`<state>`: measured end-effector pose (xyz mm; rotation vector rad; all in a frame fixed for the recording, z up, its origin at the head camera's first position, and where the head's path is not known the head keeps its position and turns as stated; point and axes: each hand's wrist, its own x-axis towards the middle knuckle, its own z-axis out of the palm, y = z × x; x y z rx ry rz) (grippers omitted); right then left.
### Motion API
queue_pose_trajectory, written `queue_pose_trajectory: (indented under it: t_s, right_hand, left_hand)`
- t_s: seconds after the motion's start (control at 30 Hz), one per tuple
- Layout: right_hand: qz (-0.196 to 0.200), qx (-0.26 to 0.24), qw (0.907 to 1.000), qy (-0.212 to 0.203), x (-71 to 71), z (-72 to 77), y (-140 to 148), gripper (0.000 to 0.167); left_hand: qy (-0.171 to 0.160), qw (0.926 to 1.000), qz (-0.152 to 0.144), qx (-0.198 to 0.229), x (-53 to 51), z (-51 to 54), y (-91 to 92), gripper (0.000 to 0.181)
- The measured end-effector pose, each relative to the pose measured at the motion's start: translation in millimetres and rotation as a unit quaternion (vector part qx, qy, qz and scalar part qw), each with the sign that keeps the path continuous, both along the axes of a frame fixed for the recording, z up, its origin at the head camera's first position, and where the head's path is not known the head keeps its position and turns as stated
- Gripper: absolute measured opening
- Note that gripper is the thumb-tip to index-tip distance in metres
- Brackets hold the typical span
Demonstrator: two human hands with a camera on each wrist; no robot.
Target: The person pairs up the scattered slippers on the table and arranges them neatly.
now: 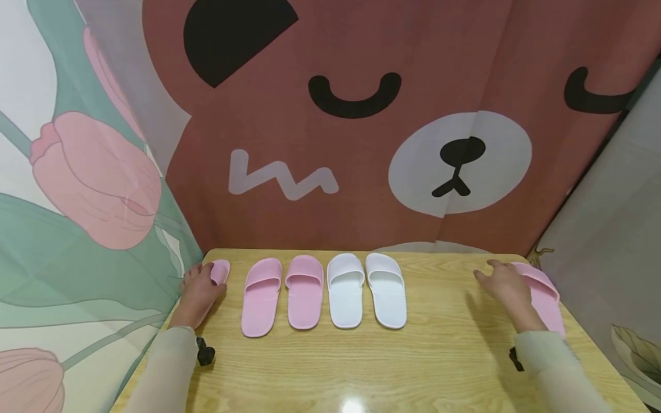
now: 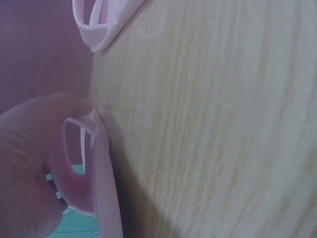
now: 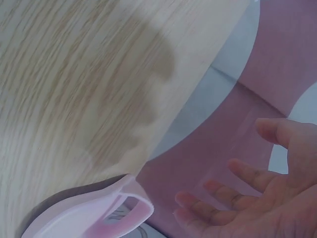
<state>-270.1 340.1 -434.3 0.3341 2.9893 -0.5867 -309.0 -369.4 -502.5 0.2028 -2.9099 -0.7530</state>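
Leftmost slipper: pink, broad-strapped, left of white slippers; our left hand grips it.
Right hand: fingers loosely spread, empty.

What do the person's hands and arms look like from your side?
The left hand and right hand are ungloved. The left sleeve and right sleeve look plain, pale grey-beige. Small black devices show beside both sleeves.

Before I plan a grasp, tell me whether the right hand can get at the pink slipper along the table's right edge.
Likely yes: the right hand looks open and empty, close beside that pink slipper, and nothing visible blocks the gap between them.
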Motion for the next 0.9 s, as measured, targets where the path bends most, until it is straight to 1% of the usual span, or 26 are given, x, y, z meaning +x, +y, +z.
queue_pose_trajectory:
  t_s: [0.17, 0.33, 0.47, 0.63, 0.73, 0.9]
  right_hand:
    - [0.0, -0.006, 1.0, -0.006, 1.0, 1.3, 7.5, 0.08]
    - [-0.002, -0.005, 1.0, -0.006, 1.3, 0.2, 13.8, 0.078]
    - [-0.005, -0.004, 1.0, -0.004, 0.9, -1.5, 19.1, 0.078]
    - [-0.015, 0.004, 0.9999, -0.004, -0.7, -3.4, 26.6, 0.077]
    - [-0.023, 0.005, 0.9997, -0.008, -1.0, -3.8, 31.2, 0.078]
    - [-0.021, 0.011, 0.9997, 0.004, 0.4, -3.4, 38.8, 0.078]
  left_hand:
    - [-0.006, 1.0, 0.0, 0.008, -0.4, 0.4, -1.5, 0.08]
    - [-0.013, 0.9999, 0.0, 0.004, -0.9, -1.2, -3.5, 0.08]
    - [-0.011, 0.9999, 0.0, 0.007, -1.0, -1.2, -3.9, 0.08]
    - [-0.008, 1.0, 0.001, 0.004, -0.2, 0.0, -3.6, 0.078]
    - [-0.012, 0.9999, 0.005, 0.005, -0.1, -0.5, -3.5, 0.078]
    - [-0.02, 0.9997, 0.009, 0.012, 0.4, -0.6, -2.6, 0.079]
